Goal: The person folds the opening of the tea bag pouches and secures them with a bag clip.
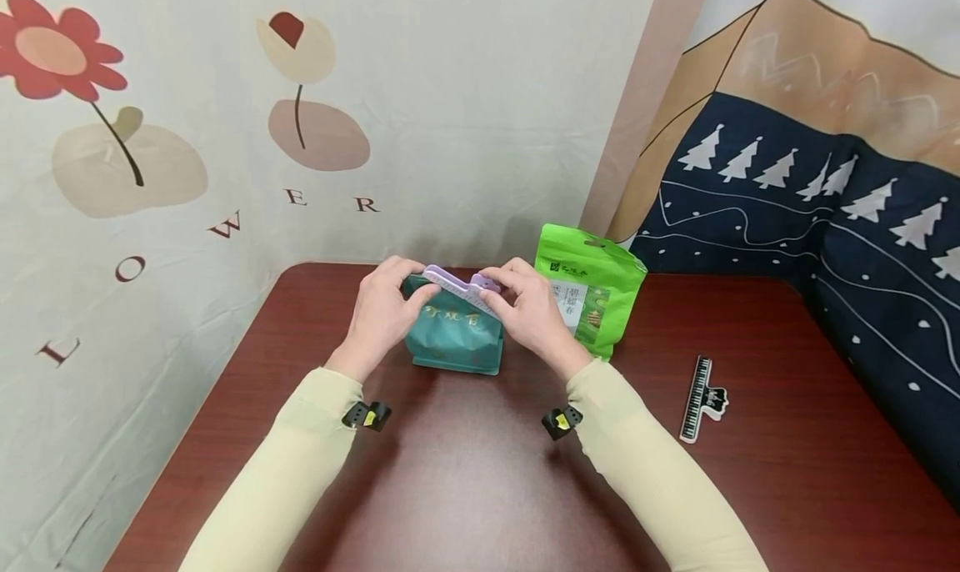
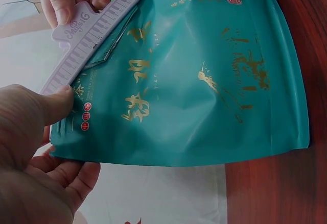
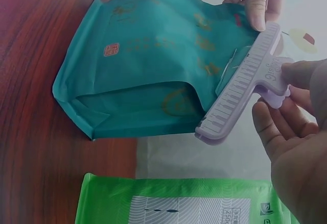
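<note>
A teal pouch bag (image 1: 453, 343) with gold lettering stands upright on the table. Across its folded top lies a lilac bag clip (image 3: 240, 89) printed with piano keys. My left hand (image 1: 381, 305) pinches the bag's top left corner beside the clip's end, thumb in front and fingers behind, as the left wrist view shows. On the other side, my right hand (image 1: 531, 309) pinches the clip's handle tabs between thumb and fingers. Whether the clip's jaws bite fully on the bag cannot be seen.
A bright green pouch (image 1: 618, 293) stands just right of the teal bag, partly behind my right hand. Farther right, a black and white piano-key clip (image 1: 697, 401) lies on the red-brown table (image 1: 450, 489). Printed fabric (image 1: 465, 138) hangs behind the table.
</note>
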A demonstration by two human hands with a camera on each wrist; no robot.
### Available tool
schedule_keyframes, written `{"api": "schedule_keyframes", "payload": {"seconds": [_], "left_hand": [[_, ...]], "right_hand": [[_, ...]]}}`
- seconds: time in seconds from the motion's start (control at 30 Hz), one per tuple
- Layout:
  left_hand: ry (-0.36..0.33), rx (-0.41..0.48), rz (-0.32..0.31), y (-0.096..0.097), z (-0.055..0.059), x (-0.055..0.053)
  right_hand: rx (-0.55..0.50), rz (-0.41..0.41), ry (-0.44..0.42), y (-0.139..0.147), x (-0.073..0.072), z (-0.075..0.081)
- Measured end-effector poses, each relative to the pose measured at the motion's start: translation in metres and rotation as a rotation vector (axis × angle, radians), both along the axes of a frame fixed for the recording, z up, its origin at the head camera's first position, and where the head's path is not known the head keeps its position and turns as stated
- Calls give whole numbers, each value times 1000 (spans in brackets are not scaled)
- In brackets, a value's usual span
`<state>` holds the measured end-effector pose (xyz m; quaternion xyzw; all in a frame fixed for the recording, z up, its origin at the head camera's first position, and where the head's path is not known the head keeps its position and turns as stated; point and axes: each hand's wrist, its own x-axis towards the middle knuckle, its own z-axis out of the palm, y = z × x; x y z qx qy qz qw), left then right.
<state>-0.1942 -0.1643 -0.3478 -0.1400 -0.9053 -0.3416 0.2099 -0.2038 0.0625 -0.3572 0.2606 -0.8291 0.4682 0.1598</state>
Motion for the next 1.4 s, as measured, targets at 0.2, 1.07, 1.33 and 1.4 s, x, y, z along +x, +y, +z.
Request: {"api": "schedule_keyframes", "payload": {"seconds": [0.2,1.07,1.33,1.4], "left_hand": [[-11,-11,-13,-1,1,3],[51,-28,-43,3,7,16],[114,-45,-49,5,6,24],[134,-50,-55,6,6,26]], "right_hand": [[23,19,0,2,0,1],[121,65,-40,24,14,5],[187,56,-95,37,25,3],[195,51,-102,41,27,1]]}}
